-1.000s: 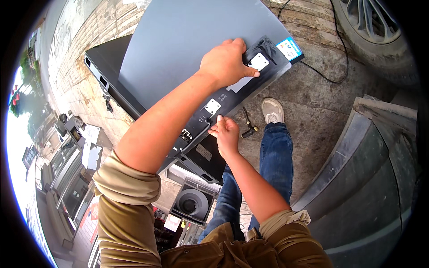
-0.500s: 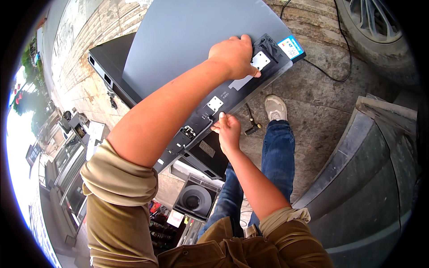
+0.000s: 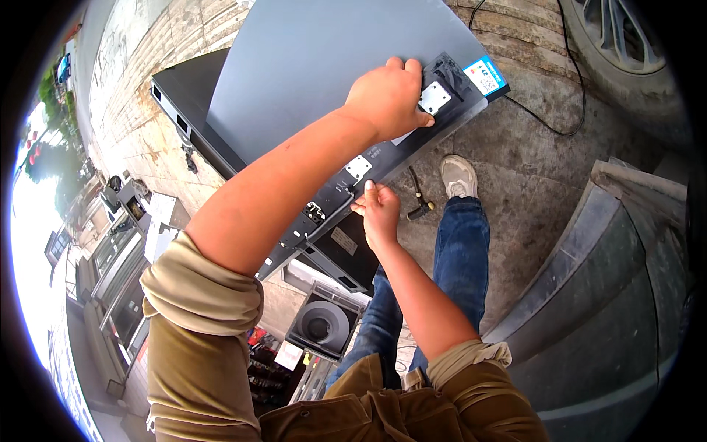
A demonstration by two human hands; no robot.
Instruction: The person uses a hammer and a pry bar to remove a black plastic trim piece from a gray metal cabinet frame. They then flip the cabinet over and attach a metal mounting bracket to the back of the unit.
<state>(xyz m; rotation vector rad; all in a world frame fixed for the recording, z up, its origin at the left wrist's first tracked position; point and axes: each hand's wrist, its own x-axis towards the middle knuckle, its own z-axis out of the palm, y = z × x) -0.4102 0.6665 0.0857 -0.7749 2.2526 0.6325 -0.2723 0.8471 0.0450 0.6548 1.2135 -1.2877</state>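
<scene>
A large dark glossy panel (image 3: pixel 294 59) with a curved edge tilts in front of me. Along its near side runs a black strip with white metal plates (image 3: pixel 359 168) and a small dark connector (image 3: pixel 315 211). My left hand (image 3: pixel 387 99) lies on the strip's upper right part, fingers curled and thumb bent at the near side; its grip under the palm is hidden. Lower down, my right hand (image 3: pixel 379 214) is pinched at the panel's near edge, beside a thin dark cable (image 3: pixel 335 210). What lies between its fingertips is too small to make out.
A black housing (image 3: pixel 195 103) sits under the panel. A hammer-like tool (image 3: pixel 420 211) lies on the ground by my shoe (image 3: pixel 459 177). Below is a box with a round grey opening (image 3: pixel 322 324). A car wheel (image 3: pixel 622 55) and a dark body panel (image 3: pixel 589 295) stand at right.
The panel and both hands appear slightly further right in the picture. My left hand covers more of the white label beneath it. Both hands keep their hold.
</scene>
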